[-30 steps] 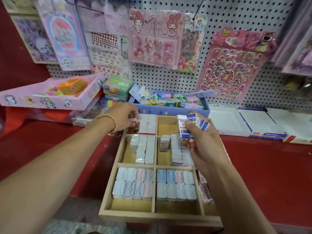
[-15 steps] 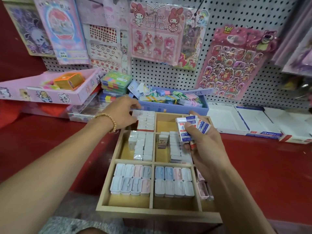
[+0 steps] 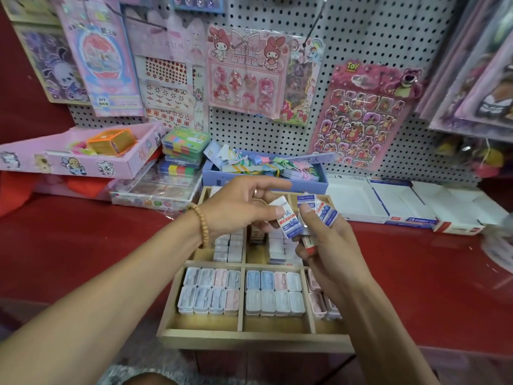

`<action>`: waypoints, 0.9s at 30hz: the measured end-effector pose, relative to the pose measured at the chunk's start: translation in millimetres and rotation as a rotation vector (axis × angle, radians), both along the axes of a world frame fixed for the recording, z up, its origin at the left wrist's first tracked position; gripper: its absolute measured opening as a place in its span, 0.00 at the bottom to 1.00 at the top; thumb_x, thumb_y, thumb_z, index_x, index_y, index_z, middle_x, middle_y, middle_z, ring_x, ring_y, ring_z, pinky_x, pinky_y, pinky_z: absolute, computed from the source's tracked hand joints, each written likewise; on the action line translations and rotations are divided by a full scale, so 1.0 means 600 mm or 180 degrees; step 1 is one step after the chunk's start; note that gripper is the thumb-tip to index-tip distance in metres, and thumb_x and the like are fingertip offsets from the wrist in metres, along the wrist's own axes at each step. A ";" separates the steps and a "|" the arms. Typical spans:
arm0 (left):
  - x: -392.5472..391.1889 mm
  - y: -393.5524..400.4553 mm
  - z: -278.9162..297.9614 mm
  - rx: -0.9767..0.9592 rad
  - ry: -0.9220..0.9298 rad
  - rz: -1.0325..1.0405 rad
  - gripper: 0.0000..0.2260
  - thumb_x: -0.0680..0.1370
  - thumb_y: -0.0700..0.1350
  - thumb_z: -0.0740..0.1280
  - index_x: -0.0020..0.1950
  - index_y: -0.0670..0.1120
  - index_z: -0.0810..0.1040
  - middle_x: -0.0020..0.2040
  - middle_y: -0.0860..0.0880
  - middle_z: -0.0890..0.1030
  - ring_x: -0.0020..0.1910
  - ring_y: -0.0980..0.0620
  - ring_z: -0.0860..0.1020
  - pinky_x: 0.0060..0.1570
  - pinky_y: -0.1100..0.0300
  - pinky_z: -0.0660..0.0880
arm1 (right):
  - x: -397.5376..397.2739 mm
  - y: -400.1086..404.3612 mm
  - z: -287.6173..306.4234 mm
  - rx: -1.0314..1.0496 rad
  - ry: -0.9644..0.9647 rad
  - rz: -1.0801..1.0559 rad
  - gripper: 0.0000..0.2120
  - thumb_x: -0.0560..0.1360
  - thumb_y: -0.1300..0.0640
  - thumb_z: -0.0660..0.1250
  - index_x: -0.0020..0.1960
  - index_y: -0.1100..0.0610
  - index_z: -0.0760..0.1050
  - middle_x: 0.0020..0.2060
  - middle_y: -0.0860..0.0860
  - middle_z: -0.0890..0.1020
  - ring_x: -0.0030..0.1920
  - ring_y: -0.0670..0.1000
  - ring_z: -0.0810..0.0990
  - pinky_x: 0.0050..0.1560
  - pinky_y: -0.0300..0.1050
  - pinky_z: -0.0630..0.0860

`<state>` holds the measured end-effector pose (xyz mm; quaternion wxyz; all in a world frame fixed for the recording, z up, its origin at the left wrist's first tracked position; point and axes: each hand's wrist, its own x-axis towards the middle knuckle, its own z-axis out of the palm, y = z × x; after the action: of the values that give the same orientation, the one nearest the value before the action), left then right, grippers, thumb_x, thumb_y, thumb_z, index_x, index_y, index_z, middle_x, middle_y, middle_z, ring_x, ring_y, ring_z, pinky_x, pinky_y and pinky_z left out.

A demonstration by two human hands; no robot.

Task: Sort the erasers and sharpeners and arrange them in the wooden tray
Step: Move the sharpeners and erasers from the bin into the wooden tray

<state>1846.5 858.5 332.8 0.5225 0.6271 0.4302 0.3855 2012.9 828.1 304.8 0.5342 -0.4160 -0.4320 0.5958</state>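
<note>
Above tray (image 3: 249, 337): my left hand (image 3: 238, 207) pinches one eraser (image 3: 288, 220); right hand (image 3: 327, 240) clasps spares (image 3: 323, 209). Best seat it flush beside matching rows.

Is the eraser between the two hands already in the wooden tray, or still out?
Out. The left hand pinches the white-and-blue eraser in the air above the wooden tray.

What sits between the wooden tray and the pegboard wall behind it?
In the head view, a blue box of pastel clips sits between the wooden tray and the pegboard.
</note>
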 end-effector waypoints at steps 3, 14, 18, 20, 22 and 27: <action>0.003 -0.007 0.016 0.0126 0.0266 -0.0295 0.16 0.77 0.31 0.67 0.60 0.47 0.79 0.46 0.44 0.73 0.37 0.52 0.78 0.38 0.64 0.79 | 0.006 -0.008 0.002 0.0029 -0.0289 0.0174 0.10 0.80 0.51 0.64 0.53 0.57 0.78 0.32 0.49 0.78 0.30 0.45 0.70 0.26 0.38 0.60; -0.003 -0.018 0.053 0.0071 0.0710 -0.0333 0.07 0.75 0.33 0.70 0.51 0.40 0.76 0.41 0.47 0.81 0.34 0.56 0.82 0.36 0.62 0.80 | 0.030 -0.028 -0.011 -0.0299 -0.0537 -0.0175 0.19 0.83 0.45 0.59 0.48 0.61 0.77 0.31 0.52 0.76 0.28 0.47 0.70 0.25 0.38 0.63; -0.030 0.006 0.042 0.0521 0.1973 -0.0060 0.13 0.75 0.38 0.72 0.59 0.46 0.79 0.48 0.47 0.77 0.37 0.54 0.80 0.44 0.60 0.79 | 0.059 -0.031 -0.003 -0.0179 -0.0683 -0.0506 0.13 0.84 0.50 0.60 0.49 0.59 0.73 0.35 0.52 0.77 0.28 0.47 0.71 0.25 0.40 0.63; -0.030 0.015 0.026 0.0740 0.2797 -0.0070 0.13 0.76 0.42 0.72 0.60 0.51 0.79 0.50 0.50 0.78 0.42 0.56 0.78 0.48 0.62 0.76 | 0.071 -0.030 0.003 -0.0157 -0.0807 -0.0608 0.12 0.83 0.51 0.61 0.52 0.61 0.74 0.36 0.53 0.77 0.28 0.46 0.71 0.26 0.41 0.64; -0.022 0.022 0.004 0.0844 0.3245 -0.0090 0.11 0.76 0.43 0.71 0.58 0.52 0.79 0.52 0.49 0.79 0.49 0.53 0.76 0.53 0.57 0.74 | 0.080 -0.030 0.007 -0.0115 -0.0878 -0.0657 0.11 0.82 0.51 0.63 0.53 0.61 0.74 0.36 0.52 0.78 0.29 0.45 0.72 0.27 0.41 0.65; 0.005 0.036 -0.032 0.1037 0.3510 0.0140 0.09 0.76 0.46 0.72 0.55 0.50 0.79 0.45 0.51 0.78 0.50 0.50 0.75 0.51 0.57 0.72 | 0.093 -0.035 0.004 -0.0046 -0.0970 -0.0730 0.09 0.82 0.52 0.64 0.50 0.58 0.76 0.35 0.51 0.80 0.28 0.44 0.73 0.26 0.39 0.67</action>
<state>1849.7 879.8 313.5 0.1094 0.7987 0.5871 0.0736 2068.8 807.3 307.0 0.5240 -0.5518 -0.4533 0.4642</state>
